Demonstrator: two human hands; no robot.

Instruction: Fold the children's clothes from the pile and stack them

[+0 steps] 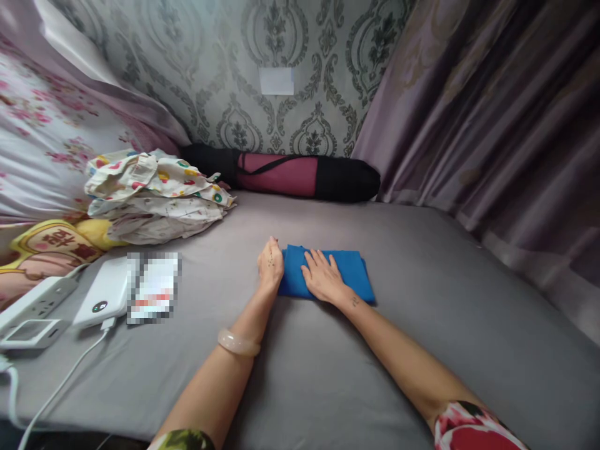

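Observation:
A folded blue cloth (349, 269) lies on the grey bed sheet (422, 325) in the middle of the view. My right hand (322, 276) rests flat on top of the cloth, fingers stretched out and apart. My left hand (270, 264) stands on its edge against the cloth's left side, fingers together and straight, holding nothing. A pale bangle (238, 343) sits on my left wrist.
A pile of patterned clothes (154, 194) lies at the back left. A black and pink rolled bag (300, 174) lies along the wall. A white power bank (103, 292), power strip (35, 300) and cables sit at the left. Purple curtains (492, 112) hang at the right.

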